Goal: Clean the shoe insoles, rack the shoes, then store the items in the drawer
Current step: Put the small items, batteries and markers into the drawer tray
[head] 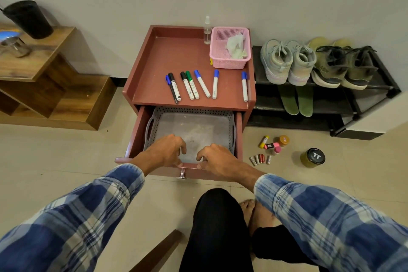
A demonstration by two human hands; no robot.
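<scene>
Left hand [164, 150] and right hand [217, 159] each keep a curled grip on the open drawer [136, 134] front; markers [202, 86] lie up-frame on the surface [172, 55], axes near vertical, batteries [260, 159] rightward, nearer the right hand.

The drawer [135, 137] and the cabinet top [172, 57] are finished in matt red-brown paint, and a glossy metal knob [182, 173] is fixed at the drawer's front edge. Inside, a grey perforated plastic tray [194, 126] is seen, its floor dull and scuffed. At the top's back right corner a pink plastic mesh basket [220, 63] is set. Smooth plastic markers [202, 83] are laid near the front edge. Woven cloth shoes [276, 59] are carried on a matt black rack [375, 87].
</scene>
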